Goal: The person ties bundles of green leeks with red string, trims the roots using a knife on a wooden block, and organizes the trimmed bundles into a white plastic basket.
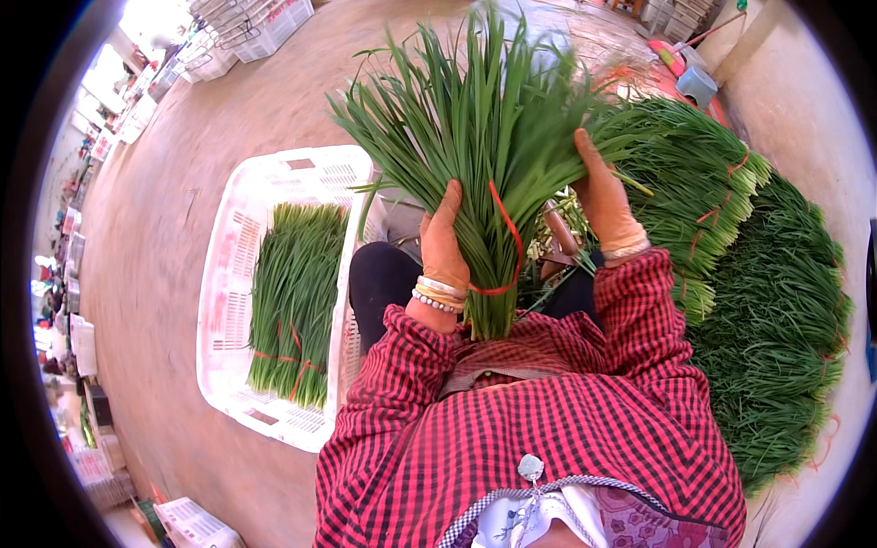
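Observation:
A large bunch of garlic chives (484, 155) stands upright in front of me, with its leaf tips fanned out at the top and its pale stem ends down by my lap. A red band (510, 224) loops round its lower part. My left hand (445, 242) grips the bunch from the left, thumb against the leaves and the other fingers hidden behind. On the other side, my right hand (605, 196) touches the outer leaves with fingers stretched out, some of them hidden. Leaves near it are blurred.
To the left, a white plastic basket (219, 301) holds banded chives (297, 301). Large heaps of chives (776, 338) lie at the right by the wall. A blue bucket (697, 87) and a pink dustpan (670, 57) are at the far right. White crates (274, 32) stand at the far left.

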`<state>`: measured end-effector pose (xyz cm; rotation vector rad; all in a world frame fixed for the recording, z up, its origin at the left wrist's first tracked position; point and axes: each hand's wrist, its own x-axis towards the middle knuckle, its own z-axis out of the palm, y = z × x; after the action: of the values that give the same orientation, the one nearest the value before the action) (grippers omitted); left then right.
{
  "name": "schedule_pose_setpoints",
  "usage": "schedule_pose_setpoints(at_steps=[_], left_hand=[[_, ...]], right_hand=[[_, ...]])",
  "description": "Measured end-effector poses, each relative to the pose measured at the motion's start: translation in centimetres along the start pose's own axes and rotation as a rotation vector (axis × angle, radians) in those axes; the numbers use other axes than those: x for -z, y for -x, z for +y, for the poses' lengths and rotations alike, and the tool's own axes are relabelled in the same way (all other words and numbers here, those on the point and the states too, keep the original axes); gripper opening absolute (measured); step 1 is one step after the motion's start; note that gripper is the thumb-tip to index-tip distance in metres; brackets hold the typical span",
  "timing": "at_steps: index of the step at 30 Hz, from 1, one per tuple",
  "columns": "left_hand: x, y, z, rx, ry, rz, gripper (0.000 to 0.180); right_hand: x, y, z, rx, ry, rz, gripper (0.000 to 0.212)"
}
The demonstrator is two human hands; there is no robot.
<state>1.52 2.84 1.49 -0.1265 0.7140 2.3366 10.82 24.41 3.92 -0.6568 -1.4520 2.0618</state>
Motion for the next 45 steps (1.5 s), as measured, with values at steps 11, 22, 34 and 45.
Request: schedule_pose_setpoints(at_steps=[11,22,34,45], left_hand=[[0.2,-2.2,3.0,-0.030,0.152,-0.104,0.036],[8.0,0.2,6.3,-0.154,-0.510,0.097,0.031],[5.7,13.2,5.6,-0.047,-1.066,-0.410,0.021],[8.2,15.9,10.1,-0.144,-0.900,-0.142,0.027]], right_hand=[[-4.3,9.4,5.5,-0.197,0.534,-0.564,0.076],[-8.6,5.8,-0.5,-0.530,-0.001,-0.359,0.046],[-20.1,7.3,-0.9,1.043,1.399,-0.949,0.083],[-19.6,6.0,0.4,0.769,1.641,-0.981,0.071]])
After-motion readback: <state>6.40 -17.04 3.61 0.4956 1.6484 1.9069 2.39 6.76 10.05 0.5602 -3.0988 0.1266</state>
